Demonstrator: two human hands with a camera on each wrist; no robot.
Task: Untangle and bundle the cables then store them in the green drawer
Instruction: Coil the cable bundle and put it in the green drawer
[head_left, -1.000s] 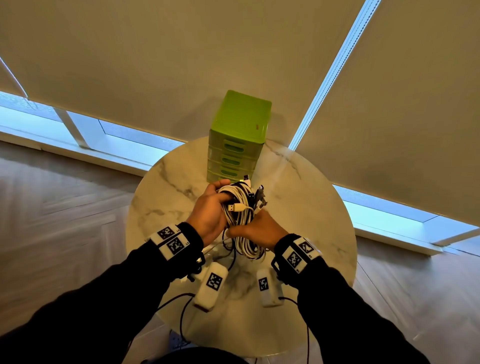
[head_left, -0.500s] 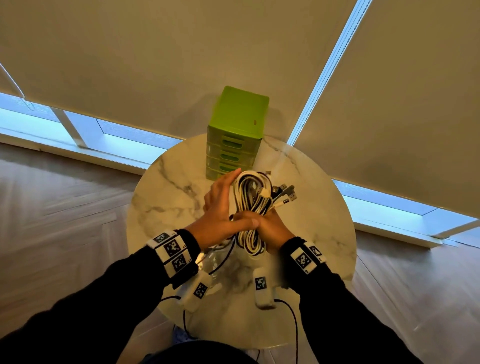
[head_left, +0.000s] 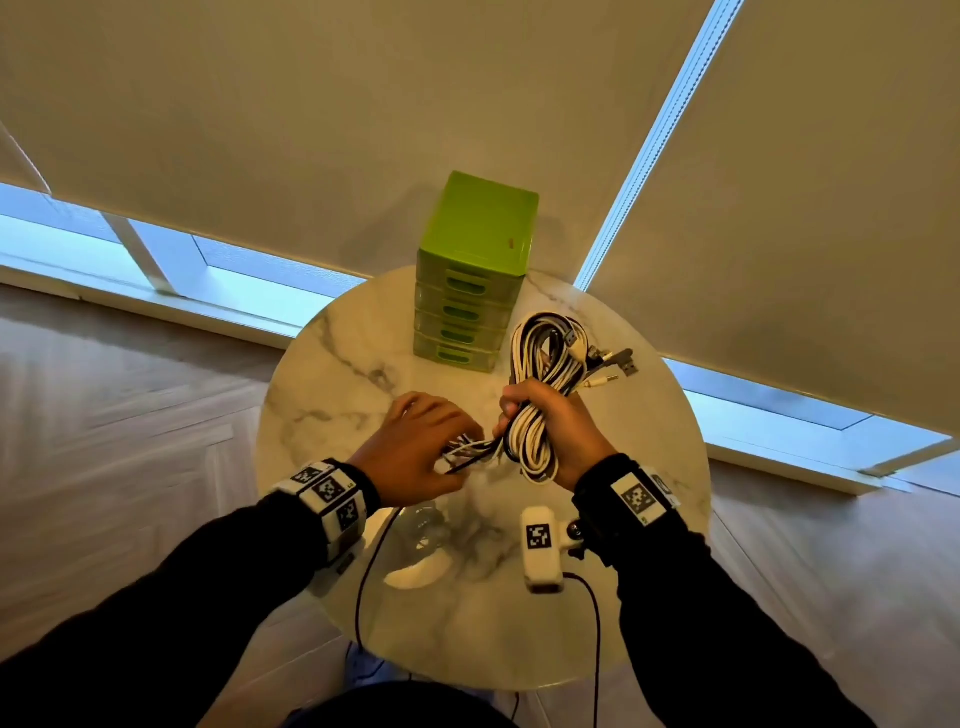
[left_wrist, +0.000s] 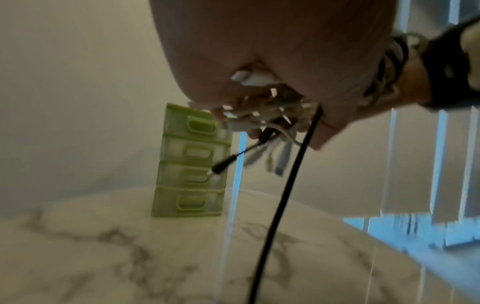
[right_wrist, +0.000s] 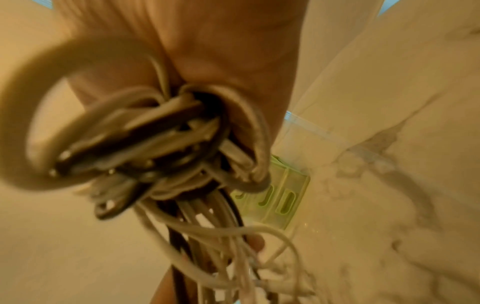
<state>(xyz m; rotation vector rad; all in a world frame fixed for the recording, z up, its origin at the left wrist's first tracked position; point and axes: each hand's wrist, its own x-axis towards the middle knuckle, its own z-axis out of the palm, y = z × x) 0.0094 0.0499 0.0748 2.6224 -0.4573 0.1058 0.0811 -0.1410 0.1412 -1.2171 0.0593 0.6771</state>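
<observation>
R hand is clamped round the middle of the cable bundle, a coil of white and black cables held above the marble surface. Loops stick out beyond the fingers, w/ USB plugs fanning out to the hand's right. L hand, just left of the R, has its fingers curled round the loose cable ends trailing from the coil; several plugs hang below its fingers in the left wrist view. Green drawer unit, four drawers, all closed, stands on the surface beyond both hands, apart from the bundle.
</observation>
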